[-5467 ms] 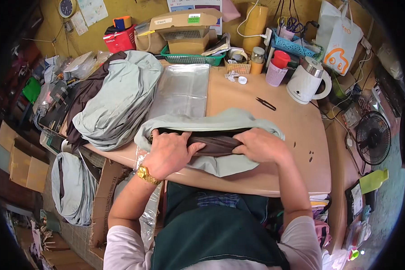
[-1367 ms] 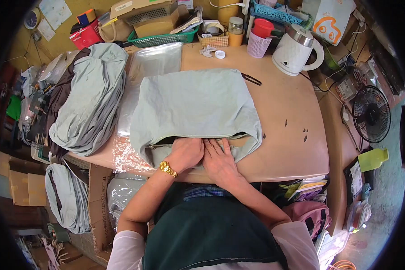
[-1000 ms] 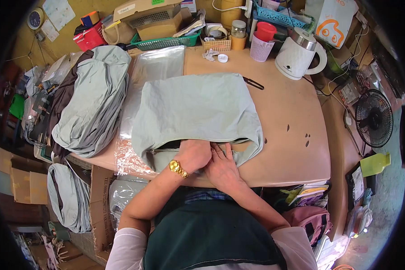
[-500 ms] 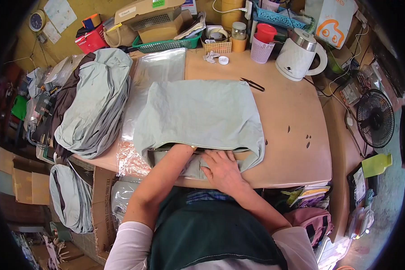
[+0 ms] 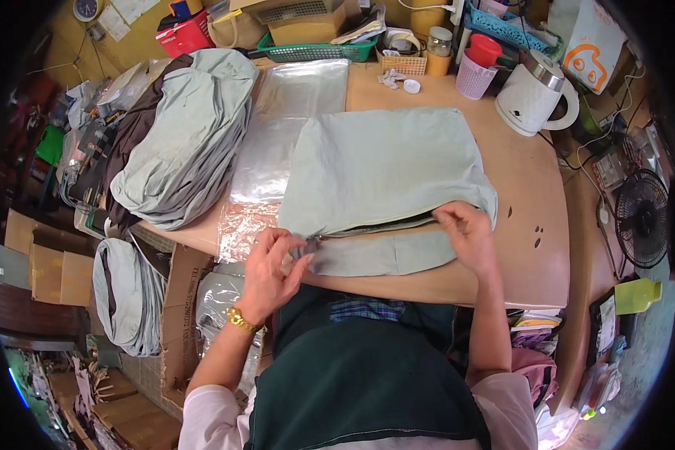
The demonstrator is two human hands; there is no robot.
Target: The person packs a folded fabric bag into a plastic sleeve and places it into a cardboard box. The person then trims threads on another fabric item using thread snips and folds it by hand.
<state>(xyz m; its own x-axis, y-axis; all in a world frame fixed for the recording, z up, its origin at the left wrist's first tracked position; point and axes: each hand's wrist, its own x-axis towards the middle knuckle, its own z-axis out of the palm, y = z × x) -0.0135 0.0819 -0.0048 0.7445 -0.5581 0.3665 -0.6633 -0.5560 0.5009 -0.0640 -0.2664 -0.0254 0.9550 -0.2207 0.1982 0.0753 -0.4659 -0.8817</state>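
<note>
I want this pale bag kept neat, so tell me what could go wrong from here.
The pale cloth bag might crease or snag along its part-open slit, as the right hand works at one end and the left hand at the other.
Its near flap lies close to the front edge of the table, so it could slide over.
The clear plastic sleeves beside it may get dragged along.

Carton flap [image 5: 181, 311] beside tabletop is showing vert. print starting "TEL:0086"; remaining nos. are blurring out. White bag [image 5: 586, 56], upper R, is carrying an orange line-drawn logo, no legible txt. Red box [image 5: 184, 36] is bearing pale lettering, too sm. to read. Wall clock [image 5: 87, 7] is showing dial nos., illeg. Kettle [image 5: 529, 94] is displaying a tiny dark mark, unreadable.
</note>
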